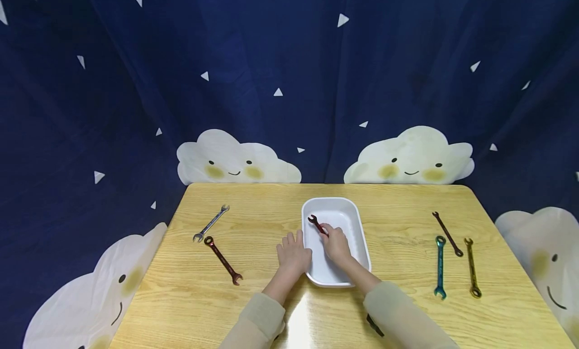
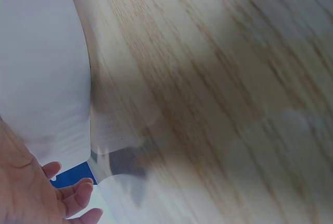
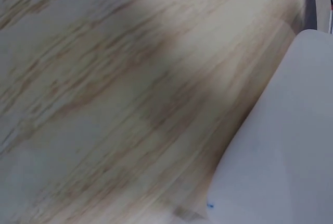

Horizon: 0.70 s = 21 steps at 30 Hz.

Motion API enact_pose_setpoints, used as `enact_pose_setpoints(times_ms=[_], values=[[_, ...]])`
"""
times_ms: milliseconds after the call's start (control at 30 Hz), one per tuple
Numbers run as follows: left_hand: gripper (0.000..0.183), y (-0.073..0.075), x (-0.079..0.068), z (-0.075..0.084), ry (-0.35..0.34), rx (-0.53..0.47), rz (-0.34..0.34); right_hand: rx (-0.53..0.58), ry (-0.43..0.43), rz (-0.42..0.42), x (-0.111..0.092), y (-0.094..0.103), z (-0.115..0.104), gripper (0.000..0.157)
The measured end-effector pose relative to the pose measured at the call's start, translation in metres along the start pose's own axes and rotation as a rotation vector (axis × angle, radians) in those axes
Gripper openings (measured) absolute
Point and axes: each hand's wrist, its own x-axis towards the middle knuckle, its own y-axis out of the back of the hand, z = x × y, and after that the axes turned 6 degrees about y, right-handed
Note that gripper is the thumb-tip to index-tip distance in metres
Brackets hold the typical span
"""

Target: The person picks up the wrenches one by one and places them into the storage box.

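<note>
My right hand [image 1: 337,244] is inside the white tray [image 1: 329,203] and grips a dark red wrench [image 1: 319,226]. The wrench's open-jawed end points up and left; its other end is hidden in the hand. Beside the tray's left side my left hand [image 1: 294,256] has its fingers extended forward, with the thumb at the rim. In the left wrist view that hand [image 2: 31,187] appears next to the tray's white wall [image 2: 47,73]. The right wrist view shows the tray's outer wall [image 3: 286,140] and the tabletop, but not the hand.
To the left lie a silver wrench [image 1: 211,223] and a red wrench [image 1: 222,260]. On the right are a teal wrench [image 1: 440,266], a yellow-gold wrench [image 1: 472,268] and a small dark red wrench [image 1: 447,233]. The wooden table [image 1: 267,203] ends at a dark blue curtain [image 1: 253,47].
</note>
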Motion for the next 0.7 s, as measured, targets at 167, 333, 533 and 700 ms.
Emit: enact_pose_setpoints(times_ms=[167,333,533,700], values=[[0.044,-0.0024,0.0020,-0.0001,0.007,0.019,-0.009,-0.016,-0.003,-0.019,-0.0019,-0.0021,-0.0005,0.029],[0.043,-0.0023,0.0015,-0.0002,0.009,0.015,-0.011,-0.026,0.008,-0.021,-0.0027,-0.0055,0.0011,0.029],[0.043,-0.0013,0.0009,0.0003,0.008,0.017,-0.022,-0.039,0.017,-0.038,-0.0033,-0.0079,0.0023,0.028],[0.042,-0.0001,0.0005,0.0006,0.003,0.020,-0.016,-0.052,0.009,-0.048,-0.0034,-0.0090,0.0016,0.028]])
